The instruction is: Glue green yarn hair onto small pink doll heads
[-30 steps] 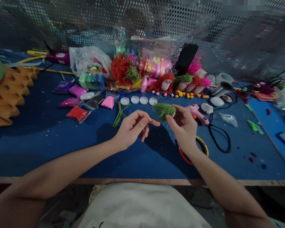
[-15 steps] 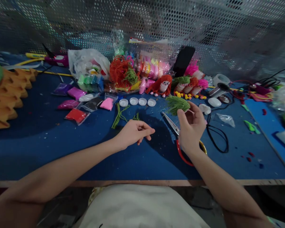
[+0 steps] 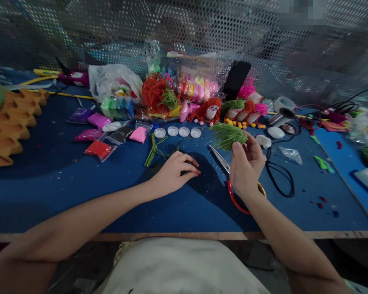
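Pinched in my right hand (image 3: 247, 166) is a bundle of green yarn (image 3: 228, 136), its loose ends fanning out to the left. My left hand (image 3: 177, 173) hovers over the table with thumb and fingers apart and nothing between them. Beyond it lie loose green yarn strands (image 3: 153, 149), partly hidden by the hand. Scissors (image 3: 221, 159) with red and yellow handles rest on the table, partly under my right hand and forearm. Several white bottle caps (image 3: 184, 131) sit in a row past my hands.
Small yarn-haired dolls (image 3: 211, 109) stand at the back beside a tangle of orange yarn (image 3: 155, 93). Packets of coloured clay (image 3: 99, 150) lie to the left. A black cord (image 3: 280, 179) loops on the right, near a blue board (image 3: 340, 163). A perforated metal panel (image 3: 116, 32) rises behind.
My left hand's fingers have spread from a pinch. The yarn bundle in my right hand has turned slightly, and its strands have spread a little further left.
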Tool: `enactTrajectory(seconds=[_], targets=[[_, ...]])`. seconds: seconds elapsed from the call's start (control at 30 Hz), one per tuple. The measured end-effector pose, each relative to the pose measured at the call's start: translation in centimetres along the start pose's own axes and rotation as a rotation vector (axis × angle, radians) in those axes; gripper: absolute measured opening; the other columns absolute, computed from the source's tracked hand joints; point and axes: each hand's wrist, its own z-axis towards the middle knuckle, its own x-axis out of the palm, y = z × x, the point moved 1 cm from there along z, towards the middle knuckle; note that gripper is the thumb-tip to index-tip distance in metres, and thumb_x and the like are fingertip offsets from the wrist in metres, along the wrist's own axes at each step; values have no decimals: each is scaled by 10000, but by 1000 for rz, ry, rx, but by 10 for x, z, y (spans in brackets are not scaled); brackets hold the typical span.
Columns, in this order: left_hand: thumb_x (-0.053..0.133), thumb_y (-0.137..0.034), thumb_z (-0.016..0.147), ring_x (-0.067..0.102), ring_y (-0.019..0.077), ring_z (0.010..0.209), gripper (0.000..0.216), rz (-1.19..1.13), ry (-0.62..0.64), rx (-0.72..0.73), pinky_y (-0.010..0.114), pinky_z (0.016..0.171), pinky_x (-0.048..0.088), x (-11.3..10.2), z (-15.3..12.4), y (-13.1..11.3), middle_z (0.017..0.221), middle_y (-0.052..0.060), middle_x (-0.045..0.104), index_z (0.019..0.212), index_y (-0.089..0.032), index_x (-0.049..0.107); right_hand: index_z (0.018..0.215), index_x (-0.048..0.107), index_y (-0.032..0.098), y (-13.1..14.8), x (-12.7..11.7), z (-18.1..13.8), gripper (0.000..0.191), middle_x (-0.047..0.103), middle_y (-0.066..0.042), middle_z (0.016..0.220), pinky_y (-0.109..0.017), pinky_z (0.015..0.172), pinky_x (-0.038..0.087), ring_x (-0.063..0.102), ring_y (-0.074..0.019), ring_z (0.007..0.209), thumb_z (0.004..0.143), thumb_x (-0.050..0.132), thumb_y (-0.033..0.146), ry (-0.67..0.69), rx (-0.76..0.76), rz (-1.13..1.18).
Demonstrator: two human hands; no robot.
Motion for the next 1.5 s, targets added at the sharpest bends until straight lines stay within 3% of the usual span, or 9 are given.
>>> enactTrajectory(seconds=[0.23, 0.43, 0.63, 0.8, 0.97, 1.13, 1.27, 1.4, 1.5], targets=[[773, -348, 855, 630, 215, 944, 249, 31, 0, 47, 387, 907, 488, 2, -2, 1, 931, 50, 767, 664, -195, 728, 1136, 708, 253, -5, 1, -1, 343, 705, -31, 1062, -329, 924, 543, 658, -166, 992, 818, 774, 365, 105, 68, 89], [583, -164, 945, 669, 201, 963, 172, 100, -124, 142, 376, 907, 485, -1, -4, -4, 1036, 85, 734, 985, -180, 749, 1217, 662, 269, -7, -1, 0, 394, 682, -44, 1136, -333, 898, 541, 643, -180, 1009, 847, 726, 389, 199, 110, 12], [512, -354, 987, 587, 148, 680, 313, -82, -392, -152, 285, 669, 428, -29, 4, -7, 728, 16, 667, 771, -191, 668, 1215, 631, 270, -7, 2, 3, 464, 676, -30, 1084, -309, 792, 540, 628, -161, 895, 779, 733, 391, 406, 215, 2], [557, -259, 879, 663, 186, 938, 220, -382, -323, -286, 304, 842, 490, -46, 20, -6, 1015, 51, 744, 1024, -195, 710, 1201, 623, 253, 7, 9, 5, 454, 654, -38, 1142, -281, 778, 528, 623, -144, 899, 777, 704, 392, 514, 296, 0], [715, -361, 818, 667, 233, 1126, 454, -588, -119, -370, 359, 971, 495, -43, 24, -15, 1159, 79, 747, 1243, -210, 659, 1210, 629, 236, 20, 19, 7, 481, 676, -17, 1040, -266, 788, 527, 651, -127, 887, 761, 761, 347, 700, 418, 46], [814, -463, 772, 696, 203, 956, 413, -811, -119, -514, 298, 820, 520, -27, 19, -15, 1036, 83, 780, 1063, -177, 755, 1166, 622, 200, 23, 29, 10, 514, 706, -44, 1027, -326, 865, 554, 679, -150, 911, 731, 808, 401, 717, 381, -7], [835, -493, 757, 670, 146, 779, 373, -1046, -204, -634, 264, 712, 524, -23, 12, -10, 866, 52, 767, 893, -155, 756, 1190, 622, 198, 35, 2, 18, 438, 724, -91, 1084, -348, 728, 569, 695, -180, 815, 853, 665, 474, 675, 214, -347], [867, -470, 729, 639, 115, 705, 358, -1102, -299, -719, 230, 627, 499, -28, 2, -7, 784, 23, 725, 797, -148, 726, 651, 616, 204, 43, -54, 9, 289, 665, -91, 671, -382, 688, 508, 663, -239, 660, 905, 551, 325, 864, -78, -1273], [872, -384, 746, 637, 100, 712, 283, -1166, -341, -736, 211, 625, 501, -30, -5, -8, 794, 10, 717, 821, -149, 735, 743, 661, 177, 38, -83, -9, 203, 717, -145, 757, -397, 724, 492, 696, -290, 737, 887, 557, 278, 925, -200, -1547]])
